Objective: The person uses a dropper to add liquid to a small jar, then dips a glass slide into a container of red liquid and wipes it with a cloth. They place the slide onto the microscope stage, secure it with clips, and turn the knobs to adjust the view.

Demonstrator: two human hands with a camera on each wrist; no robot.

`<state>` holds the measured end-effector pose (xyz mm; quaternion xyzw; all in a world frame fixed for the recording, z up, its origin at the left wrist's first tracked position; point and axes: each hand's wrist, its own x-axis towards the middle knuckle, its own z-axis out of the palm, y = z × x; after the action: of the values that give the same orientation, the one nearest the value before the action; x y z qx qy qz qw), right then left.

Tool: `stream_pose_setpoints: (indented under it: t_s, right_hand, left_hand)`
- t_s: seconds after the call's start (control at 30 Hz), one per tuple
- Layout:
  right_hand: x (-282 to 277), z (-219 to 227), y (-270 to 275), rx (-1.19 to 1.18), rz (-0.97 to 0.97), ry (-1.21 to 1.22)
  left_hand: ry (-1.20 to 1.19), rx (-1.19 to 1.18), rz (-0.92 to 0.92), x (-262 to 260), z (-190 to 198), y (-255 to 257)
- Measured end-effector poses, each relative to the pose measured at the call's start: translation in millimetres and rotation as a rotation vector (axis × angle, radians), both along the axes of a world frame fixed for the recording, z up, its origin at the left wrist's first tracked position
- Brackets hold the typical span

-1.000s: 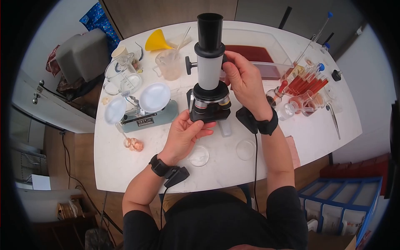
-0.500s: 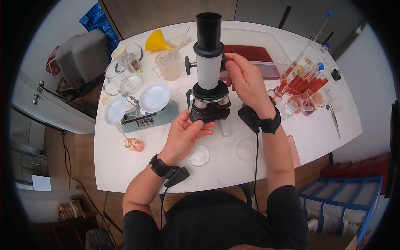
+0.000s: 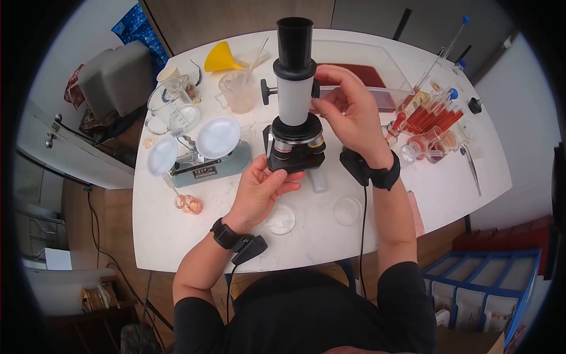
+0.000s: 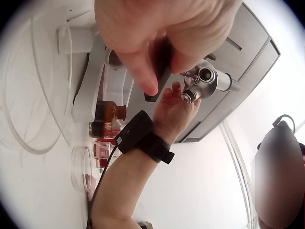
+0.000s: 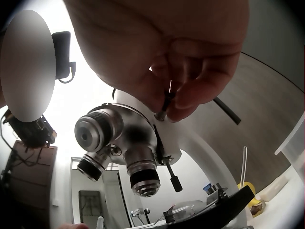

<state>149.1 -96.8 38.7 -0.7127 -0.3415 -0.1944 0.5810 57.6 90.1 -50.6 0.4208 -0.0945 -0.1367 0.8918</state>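
Note:
The microscope [image 3: 295, 100] stands upright at the table's middle, with a white tube and black eyepiece. My left hand [image 3: 259, 194] grips the front edge of its black stage [image 3: 296, 160]. In the left wrist view, the fingers and thumb of that hand [image 4: 162, 33] pinch a dark flat part [image 4: 162, 69]. My right hand [image 3: 354, 121] is at the side knob [image 3: 315, 88], thumb low and index finger above. From the right wrist view, the fingers of that hand [image 5: 167, 57] pinch a small dark knob on a metal shaft, mostly hidden, above the objectives [image 5: 143, 171].
Two clear dishes [image 3: 280, 220] lie nearest me. A balance [image 3: 206, 168], a small jar [image 3: 188, 204] and glass jugs are left. A yellow funnel [image 3: 220, 56] and a clear tub [image 3: 386, 59] are behind; red-filled tubes [image 3: 433, 118], flasks and tweezers [image 3: 471, 171] stand or lie right.
My right hand has shifted slightly right and its thumb has dropped lower beside the knob, with the fingers more bent. The microscope has moved very slightly left. My left hand keeps its grip.

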Motion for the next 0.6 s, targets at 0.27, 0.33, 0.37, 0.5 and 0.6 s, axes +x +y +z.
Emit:
stream_pose_setpoints:
  t_s: [0.27,0.33,0.37,0.5,0.6]
  right_hand:
    - [0.0,-0.6,-0.8,-0.043,-0.038,0.040]
    - [-0.3,-0.8,1.0,-0.058,-0.060,0.069]
    - [-0.5,-1.2,2.6,-0.048,-0.075,0.077]
    - [2.8,-7.8,4.5,-0.068,-0.127,0.104]
    - [4.0,-8.1,1.8,-0.110,-0.111,0.135]
  left_hand:
    - [0.019,-0.032,-0.018,-0.3,2.9,0.2]
    - [0.018,-0.029,-0.017,-0.3,3.0,0.2]
    - [0.018,-0.027,-0.017,-0.3,3.0,0.2]
    - [0.015,-0.024,-0.018,-0.4,3.6,0.2]
    - [0.013,-0.023,-0.017,-0.3,3.4,0.1]
